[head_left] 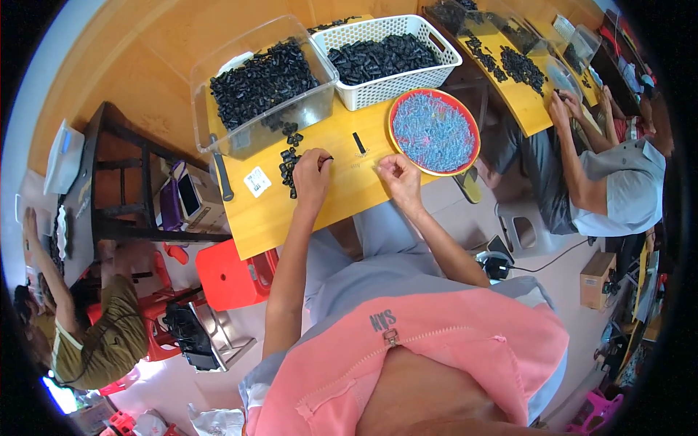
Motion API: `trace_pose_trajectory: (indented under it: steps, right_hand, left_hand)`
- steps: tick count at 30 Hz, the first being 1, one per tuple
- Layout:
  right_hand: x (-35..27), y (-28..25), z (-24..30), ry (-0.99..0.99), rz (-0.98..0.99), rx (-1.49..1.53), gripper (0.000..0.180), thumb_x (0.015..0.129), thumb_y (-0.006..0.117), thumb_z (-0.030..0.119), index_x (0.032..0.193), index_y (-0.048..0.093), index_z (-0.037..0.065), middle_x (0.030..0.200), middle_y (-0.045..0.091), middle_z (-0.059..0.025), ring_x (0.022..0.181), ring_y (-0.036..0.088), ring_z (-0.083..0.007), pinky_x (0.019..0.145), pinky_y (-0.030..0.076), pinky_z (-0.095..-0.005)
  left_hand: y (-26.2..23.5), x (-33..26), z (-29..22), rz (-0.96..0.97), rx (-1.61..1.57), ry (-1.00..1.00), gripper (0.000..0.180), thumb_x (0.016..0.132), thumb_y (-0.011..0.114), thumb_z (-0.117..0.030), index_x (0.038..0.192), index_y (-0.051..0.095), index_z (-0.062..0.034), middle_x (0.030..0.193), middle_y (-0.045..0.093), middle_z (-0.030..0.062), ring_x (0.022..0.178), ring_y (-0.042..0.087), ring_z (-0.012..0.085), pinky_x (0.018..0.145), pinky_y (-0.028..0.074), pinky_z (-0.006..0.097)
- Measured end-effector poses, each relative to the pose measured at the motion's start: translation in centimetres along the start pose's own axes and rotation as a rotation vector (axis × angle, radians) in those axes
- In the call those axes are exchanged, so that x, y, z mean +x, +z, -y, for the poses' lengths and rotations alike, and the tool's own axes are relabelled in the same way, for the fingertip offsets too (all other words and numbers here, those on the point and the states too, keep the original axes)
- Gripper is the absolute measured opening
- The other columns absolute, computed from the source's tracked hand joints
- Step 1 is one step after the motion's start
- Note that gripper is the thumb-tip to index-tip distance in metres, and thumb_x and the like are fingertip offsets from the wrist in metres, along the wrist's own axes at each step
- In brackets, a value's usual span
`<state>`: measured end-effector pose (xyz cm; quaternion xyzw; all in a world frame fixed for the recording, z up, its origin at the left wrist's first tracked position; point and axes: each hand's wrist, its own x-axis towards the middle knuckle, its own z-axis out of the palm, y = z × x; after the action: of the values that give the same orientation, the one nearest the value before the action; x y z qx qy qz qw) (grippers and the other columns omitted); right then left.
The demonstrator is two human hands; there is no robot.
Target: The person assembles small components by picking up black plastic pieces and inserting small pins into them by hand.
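The left hand (313,171) rests knuckles-up on the yellow wooden tabletop (342,192), fingers curled, with what looks like a small black plastic piece (326,158) nipped at its fingertips; the grip itself is too small to make out fully. The right hand (398,174) lies just beside it, loosely fisted, thumb and forefinger pinched together; whether anything is between them I cannot tell.

Just left of the left hand lies a loose cluster of small black plastic parts (289,163), and between the hands, a little farther out, a single short black stick-shaped part (359,142) lies alone. These parts look light, stiff and smooth, so a fingertip pinch across the narrow sides should suit them; they would probably skid or scatter if nudged.

Beyond stand a clear plastic bin (320,109) and a white perforated plastic basket (396,83), both full of black parts, and a round red-rimmed tray of thin blue-grey pins (434,131); those pins seem fine and best lifted singly.
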<state>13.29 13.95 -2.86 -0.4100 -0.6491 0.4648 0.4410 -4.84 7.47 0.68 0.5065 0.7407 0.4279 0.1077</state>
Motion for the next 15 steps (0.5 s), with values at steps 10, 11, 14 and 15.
trace_pose_trajectory:
  steps: [10, 11, 14, 15]
  right_hand:
    - [-0.1, 1.3, 6.7, 0.017, 0.288, 0.224, 0.006, 0.074, 0.062, 0.001, 0.078, 0.059, 0.0, 0.07, 0.053, -0.0012, 0.058, 0.05, -0.0056, 0.052, 0.041, -0.0208]
    - [-0.2, 1.3, 7.1, -0.066, 0.345, 0.122, 0.006, 0.073, 0.062, 0.001, 0.078, 0.059, 0.0, 0.07, 0.053, -0.0024, 0.058, 0.051, -0.0068, 0.051, 0.042, -0.0223]
    - [-0.5, 1.3, 8.0, -0.159, 0.422, -0.028, 0.008, 0.071, 0.063, 0.001, 0.077, 0.059, -0.001, 0.068, 0.053, -0.0052, 0.058, 0.052, -0.0093, 0.052, 0.042, -0.0244]
    - [-0.6, 1.2, 8.3, -0.16, 0.435, -0.03, 0.008, 0.071, 0.063, 0.001, 0.077, 0.059, -0.001, 0.068, 0.053, -0.0052, 0.058, 0.052, -0.0093, 0.052, 0.042, -0.0244]
  left_hand:
    - [-0.6, -5.0, -2.3, 0.018, -1.022, -0.361, 0.014, 0.076, 0.059, 0.004, 0.091, 0.059, 0.0027, 0.084, 0.06, 0.0047, 0.076, 0.058, 0.0106, 0.072, 0.047, 0.021]
    - [-0.6, -5.4, -2.3, 0.014, -1.024, -0.365, 0.014, 0.076, 0.059, 0.004, 0.091, 0.059, 0.0027, 0.084, 0.06, 0.0047, 0.076, 0.058, 0.0106, 0.072, 0.047, 0.021]
    - [-0.5, -6.4, -2.0, 0.019, -0.995, -0.336, 0.014, 0.076, 0.059, 0.005, 0.09, 0.06, 0.0026, 0.084, 0.06, 0.0045, 0.077, 0.058, 0.0105, 0.073, 0.046, 0.021]
    - [-0.4, -6.8, -1.6, 0.02, -0.965, -0.294, 0.014, 0.076, 0.059, 0.005, 0.09, 0.06, 0.0029, 0.085, 0.06, 0.0046, 0.078, 0.058, 0.0109, 0.074, 0.046, 0.021]
